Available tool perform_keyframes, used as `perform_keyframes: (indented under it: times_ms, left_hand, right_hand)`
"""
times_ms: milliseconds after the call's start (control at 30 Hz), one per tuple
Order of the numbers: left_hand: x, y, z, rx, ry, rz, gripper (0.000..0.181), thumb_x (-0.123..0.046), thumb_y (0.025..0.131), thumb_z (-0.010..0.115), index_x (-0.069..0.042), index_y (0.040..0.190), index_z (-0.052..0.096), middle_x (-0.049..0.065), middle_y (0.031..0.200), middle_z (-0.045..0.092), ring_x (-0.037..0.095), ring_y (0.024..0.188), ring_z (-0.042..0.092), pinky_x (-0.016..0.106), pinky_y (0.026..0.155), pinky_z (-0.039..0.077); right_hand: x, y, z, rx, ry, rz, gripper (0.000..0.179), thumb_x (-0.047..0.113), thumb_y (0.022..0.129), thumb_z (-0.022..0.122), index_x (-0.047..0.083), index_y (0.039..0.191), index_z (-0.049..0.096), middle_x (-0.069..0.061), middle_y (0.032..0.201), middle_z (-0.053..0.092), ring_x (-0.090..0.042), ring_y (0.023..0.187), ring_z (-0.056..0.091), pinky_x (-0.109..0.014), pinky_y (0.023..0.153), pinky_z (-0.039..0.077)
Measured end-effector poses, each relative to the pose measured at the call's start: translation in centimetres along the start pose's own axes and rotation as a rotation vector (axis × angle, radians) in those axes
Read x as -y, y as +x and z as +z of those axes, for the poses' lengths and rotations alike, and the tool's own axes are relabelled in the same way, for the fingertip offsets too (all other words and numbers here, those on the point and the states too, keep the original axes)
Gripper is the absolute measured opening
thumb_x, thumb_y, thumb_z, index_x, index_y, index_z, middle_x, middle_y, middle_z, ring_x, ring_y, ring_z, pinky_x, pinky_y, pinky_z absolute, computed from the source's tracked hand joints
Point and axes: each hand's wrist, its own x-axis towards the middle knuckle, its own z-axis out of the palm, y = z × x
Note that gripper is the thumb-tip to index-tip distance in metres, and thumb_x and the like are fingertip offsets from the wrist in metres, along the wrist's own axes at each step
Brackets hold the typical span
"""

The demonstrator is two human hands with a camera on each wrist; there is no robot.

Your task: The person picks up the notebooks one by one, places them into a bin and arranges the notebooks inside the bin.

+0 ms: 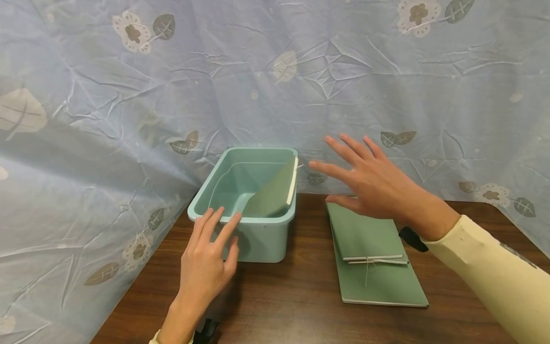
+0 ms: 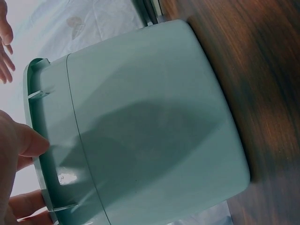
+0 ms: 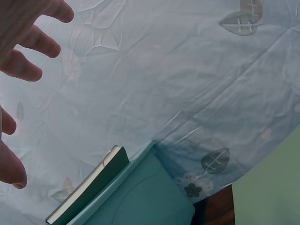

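The fingers of my left hand (image 1: 206, 263) lie nearly straight at the near rim of a pale teal plastic bin (image 1: 262, 239). In the left wrist view its thumb is right at the outside of that rim. Inside the bin a green notebook (image 1: 268, 193) leans on the right wall, its white page edge rising to the rim. My right hand (image 1: 374, 179) is spread in the air to the right of the bin, holding nothing. Below it, smaller green notebooks (image 1: 371, 236) with a thin string lie on a larger green notebook (image 1: 382, 289).
The dark wooden table (image 1: 296, 306) carries the bin on the left and the notebooks on the right. A pale blue curtain (image 1: 258, 95) with flowers and leaves hangs behind the table and along its left side.
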Motion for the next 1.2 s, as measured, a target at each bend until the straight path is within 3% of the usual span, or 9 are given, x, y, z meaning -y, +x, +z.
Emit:
perform_keyframes:
  times_ms: [800,967,1200]
  left_hand:
    - [0.1,0.1,0.2,-0.003,-0.005,0.006,0.050,-0.013,0.085,0.065,-0.019,0.134,0.063,0.019,0.136,0.059,0.039,0.131,0.051,0.061,0.109,0.041]
    - [0.1,0.2,0.2,0.004,-0.003,0.006,0.049,-0.013,0.086,0.064,-0.018,0.134,0.063,0.019,0.136,0.058,0.039,0.132,0.050,0.060,0.110,0.040]
    - [0.1,0.0,0.2,0.000,-0.004,-0.001,0.048,-0.014,0.086,0.063,-0.020,0.134,0.063,0.019,0.136,0.059,0.039,0.131,0.051,0.059,0.111,0.040]
  right_hand:
    - [-0.1,-1.1,0.7,-0.009,-0.015,0.023,0.072,0.058,0.085,0.066,0.037,0.149,0.042,-0.014,0.160,0.031,-0.037,0.147,0.029,-0.069,0.106,0.031]
    - [-0.1,-1.8,1.3,0.043,-0.008,0.059,0.075,0.063,0.087,0.061,0.039,0.153,0.034,-0.013,0.163,0.024,-0.039,0.147,0.028,-0.070,0.107,0.031]
    - [0.2,-3.0,3.0,0.191,0.045,0.168,0.079,0.067,0.089,0.056,0.044,0.156,0.021,-0.013,0.166,0.012,-0.047,0.147,0.024,-0.075,0.109,0.024]
